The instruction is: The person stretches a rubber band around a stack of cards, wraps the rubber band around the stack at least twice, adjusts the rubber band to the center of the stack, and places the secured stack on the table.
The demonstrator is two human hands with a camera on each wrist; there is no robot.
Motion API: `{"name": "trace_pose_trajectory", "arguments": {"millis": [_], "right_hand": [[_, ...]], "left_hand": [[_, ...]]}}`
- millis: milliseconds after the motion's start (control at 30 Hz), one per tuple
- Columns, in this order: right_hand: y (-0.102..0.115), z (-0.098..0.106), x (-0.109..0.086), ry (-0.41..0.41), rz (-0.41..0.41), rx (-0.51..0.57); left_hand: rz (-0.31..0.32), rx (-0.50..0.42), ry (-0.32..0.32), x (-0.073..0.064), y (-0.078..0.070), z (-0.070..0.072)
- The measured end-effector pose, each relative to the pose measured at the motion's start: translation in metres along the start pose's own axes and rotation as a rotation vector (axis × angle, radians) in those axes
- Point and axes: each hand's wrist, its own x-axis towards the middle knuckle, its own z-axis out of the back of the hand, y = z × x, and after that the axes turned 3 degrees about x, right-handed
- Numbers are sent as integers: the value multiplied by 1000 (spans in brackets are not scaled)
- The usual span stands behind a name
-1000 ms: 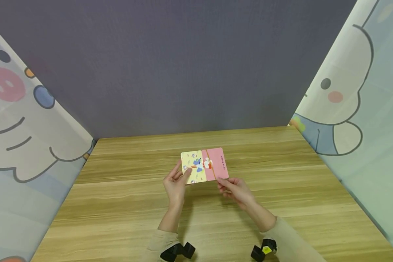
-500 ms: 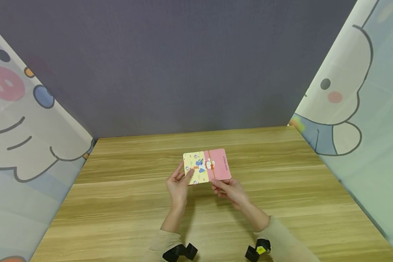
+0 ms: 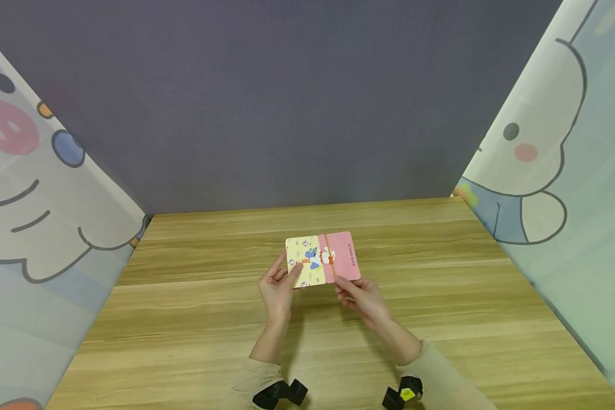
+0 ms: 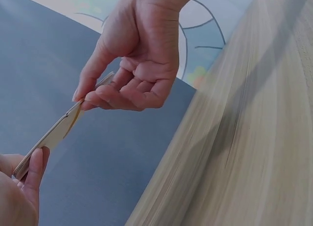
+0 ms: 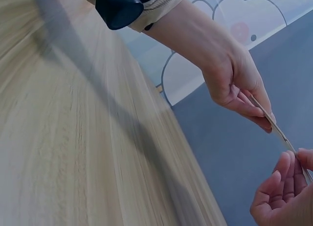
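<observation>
A thin booklet [image 3: 345, 257], yellow on its left half and pink on its right, is held face up above the table. Cartoon animals are printed across its middle. Over the pink half runs an orange elastic band [image 3: 329, 250]; in the left wrist view the band [image 4: 73, 122] bows away from the underside. My left hand [image 3: 278, 293] grips the yellow end, thumb on top and fingers behind. At the near edge, right where the band crosses, my right hand [image 3: 365, 299] pinches the booklet between thumb and fingers. Its other fingers curl below, as the left wrist view shows.
Under both hands lies a wood-grain table [image 3: 195, 319]. A dark grey panel [image 3: 302, 108] stands along its back edge. Cartoon-printed curtains hang at the left [image 3: 36, 228] and right [image 3: 533, 171]. Both wrists wear small black devices [image 3: 282, 393].
The booklet and my left hand have shifted slightly right. My right hand has slid left along the near edge, from the pink corner to the elastic band.
</observation>
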Motion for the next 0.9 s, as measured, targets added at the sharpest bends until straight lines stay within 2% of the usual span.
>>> {"name": "trace_pose_trajectory", "arguments": {"millis": [233, 333, 367, 467, 567, 600, 667, 900], "right_hand": [[-4, -8, 0, -31, 5, 47], [-8, -8, 1, -25, 39, 54], [-19, -2, 10, 7, 78, 70], [-23, -2, 10, 12, 101, 76], [-23, -4, 8, 5, 84, 92], [-13, -12, -1, -28, 52, 86], [-12, -14, -2, -37, 34, 93], [-10, -13, -3, -49, -2, 63]], "left_hand": [[-7, -9, -6, 0, 0, 0], [-10, -23, -13, 0, 0, 0], [-12, -25, -16, 0, 0, 0], [-25, -29, -18, -1, 1, 0], [-41, -16, 7, -3, 2, -2], [-45, -16, 13, -4, 2, -3], [-56, -2, 22, -4, 3, -4], [-32, 10, -15, -2, 2, -4]]}}
